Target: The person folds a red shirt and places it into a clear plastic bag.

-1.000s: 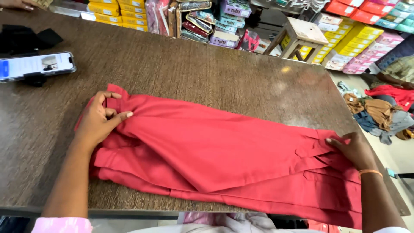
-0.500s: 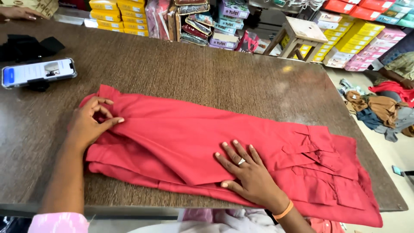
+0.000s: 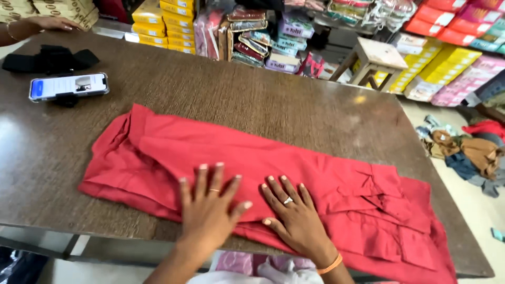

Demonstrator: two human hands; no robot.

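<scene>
I see matt, creased red cloth [image 3: 294, 173] on a brown wood-grain counter [image 3: 252, 100] with a dull sheen.

Left hand [image 3: 210, 202] and right hand [image 3: 292, 210] lie flat, palms down, fingers spread, side by side, forearms extended.

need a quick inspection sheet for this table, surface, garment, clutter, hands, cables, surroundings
surface: brown wooden table, scuffed, glossy.
job's things: red garment lies flat and folded lengthwise, its far right end hanging over the table edge.
clutter: phone on a small stand; black cloth item behind it.
hands: left hand and right hand press flat on the garment, fingers spread.
cables: nothing seen.
surroundings: stacked boxes, wooden stool, clothes heap on the floor, another person's hand.
</scene>
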